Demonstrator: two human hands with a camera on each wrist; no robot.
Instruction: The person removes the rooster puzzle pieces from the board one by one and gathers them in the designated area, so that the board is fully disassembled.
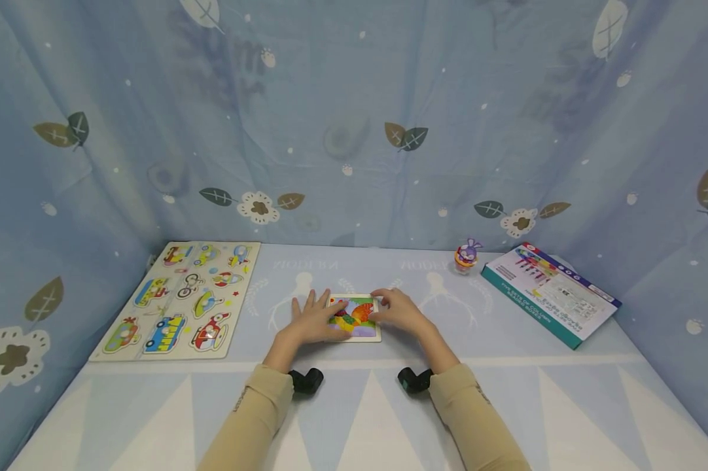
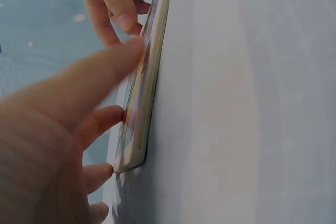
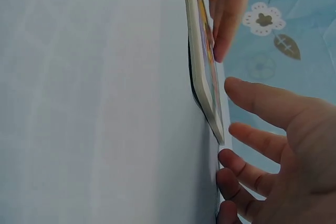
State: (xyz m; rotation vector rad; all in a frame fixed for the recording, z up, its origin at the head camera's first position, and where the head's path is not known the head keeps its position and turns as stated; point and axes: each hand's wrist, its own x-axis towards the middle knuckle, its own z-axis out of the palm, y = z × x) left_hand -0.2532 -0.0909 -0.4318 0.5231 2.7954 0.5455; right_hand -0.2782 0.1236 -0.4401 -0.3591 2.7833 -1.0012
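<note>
A small picture board [image 1: 361, 320] is laid flat on the table [image 1: 489, 373] between the two hands, its bright picture framed by a pale border. The left edge is covered by the left hand [image 1: 315, 325], whose fingers are spread apart and nearly straight, with the thumb stretched over the board's near part. At the opposite edge the right hand [image 1: 404, 314] is held with fingers loosely bent and apart, thumb and fingertips beside the rim; whether the board is touched by them cannot be told. The board is clamped by neither hand. Black wrist devices [image 1: 308, 381] are worn below the beige sleeves [image 1: 254, 405]. Well to the left, a large puzzle board [image 1: 180, 307] printed with vehicles is placed flat. Near the back, on the right, a small toy [image 1: 465, 256] with a purple top is stood just beside a flat box [image 1: 551, 294], which is set at an angle and edged in teal. The space behind is closed off by a blue curtain [image 1: 354, 85] patterned with leaves and flowers.
</note>
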